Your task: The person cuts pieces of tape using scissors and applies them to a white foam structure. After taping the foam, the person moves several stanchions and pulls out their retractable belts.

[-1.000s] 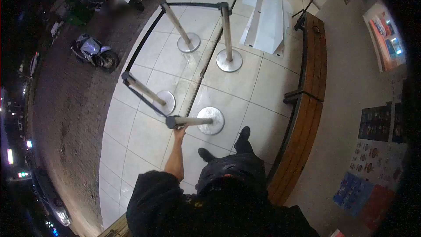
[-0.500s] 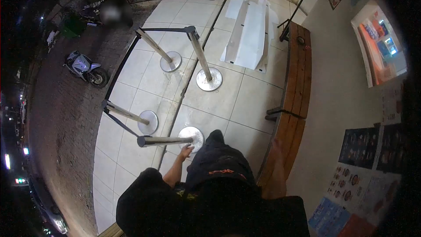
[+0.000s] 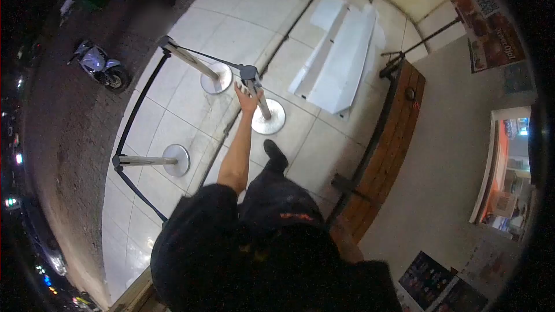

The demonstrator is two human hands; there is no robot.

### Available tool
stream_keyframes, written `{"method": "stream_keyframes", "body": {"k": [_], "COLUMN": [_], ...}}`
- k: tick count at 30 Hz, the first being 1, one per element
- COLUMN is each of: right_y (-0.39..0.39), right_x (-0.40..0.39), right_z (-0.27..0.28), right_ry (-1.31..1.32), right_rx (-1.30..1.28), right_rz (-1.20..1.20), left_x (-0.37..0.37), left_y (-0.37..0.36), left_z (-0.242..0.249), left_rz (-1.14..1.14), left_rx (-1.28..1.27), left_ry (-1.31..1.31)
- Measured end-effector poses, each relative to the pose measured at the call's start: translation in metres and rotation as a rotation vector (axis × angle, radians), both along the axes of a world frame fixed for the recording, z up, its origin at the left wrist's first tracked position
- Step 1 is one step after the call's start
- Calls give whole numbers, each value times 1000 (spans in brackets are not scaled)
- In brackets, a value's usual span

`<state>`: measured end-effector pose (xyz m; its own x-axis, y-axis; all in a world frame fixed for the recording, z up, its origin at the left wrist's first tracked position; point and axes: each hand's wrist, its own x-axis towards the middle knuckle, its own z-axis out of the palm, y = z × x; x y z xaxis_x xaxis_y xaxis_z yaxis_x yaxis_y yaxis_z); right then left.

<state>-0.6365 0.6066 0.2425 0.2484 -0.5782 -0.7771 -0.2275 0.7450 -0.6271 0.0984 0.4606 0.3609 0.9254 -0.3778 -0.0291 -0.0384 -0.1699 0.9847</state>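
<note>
My left hand [image 3: 248, 99] reaches forward with its fingers spread, right at the upper part of a silver stanchion post [image 3: 263, 104]. The post stands on a round metal base and has a dark belt head [image 3: 248, 72] at its top. From that head a black belt runs to a second stanchion [image 3: 196, 62] at the far left. A third stanchion [image 3: 144, 161] stands nearer on the left, linked by black belts. On my right only a part of my right forearm [image 3: 347, 247] shows, beside the wooden bench [image 3: 381, 164]; its hand is not clearly visible.
White sheet-like panels [image 3: 341, 58] lie on the tiled floor [image 3: 231, 23] ahead. The bench runs along the wall on the right, with a small dark ring-shaped thing [image 3: 410, 93] on it. A motorcycle [image 3: 98, 65] stands on the paved road at the left.
I have stepped forward, passing the nearest stanchion. My left hand has moved from beside that post up to the upper part of the one ahead.
</note>
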Motion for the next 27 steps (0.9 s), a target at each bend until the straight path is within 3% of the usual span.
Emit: {"method": "stream_keyframes", "body": {"k": [2, 3, 6, 9, 11, 12, 13, 17, 18, 23, 27], "right_y": [10, 4, -36, -84, -119, -139, -159, -245, -270, -442, -656], "right_x": [3, 8, 31, 52, 60, 62, 60, 37, 28, -28, -65], "right_z": [59, 75, 113, 135, 137, 135, 130, 114, 109, 96, 80], "right_ry": [270, 300, 325, 322, 302, 289, 279, 270, 278, 296, 129], "right_rx": [57, 64, 31, -18, -20, -12, 1, 89, 103, 96, -69], "right_rz": [-4, -38, -131, -166, -139, -108, -70, 51, 69, 138, 50], "left_x": [23, 30, 40, 24, 20, 17, 13, -19, -26, -45, -60], "left_y": [-36, -50, -88, -125, -141, -145, -147, -179, -192, -237, -253], "left_z": [-24, -25, -35, -23, -26, -18, -11, -6, 6, 7, 12], "left_rz": [54, 12, -15, 148, 362, 335, 306, 306, 252, 290, 310], "left_rx": [117, 128, 151, 17, 122, 54, 127, 213, 75, 82, 148], "left_ry": [7, 65, -124, -128, -137, -196, -125, -267, -105, -140, -190]}}
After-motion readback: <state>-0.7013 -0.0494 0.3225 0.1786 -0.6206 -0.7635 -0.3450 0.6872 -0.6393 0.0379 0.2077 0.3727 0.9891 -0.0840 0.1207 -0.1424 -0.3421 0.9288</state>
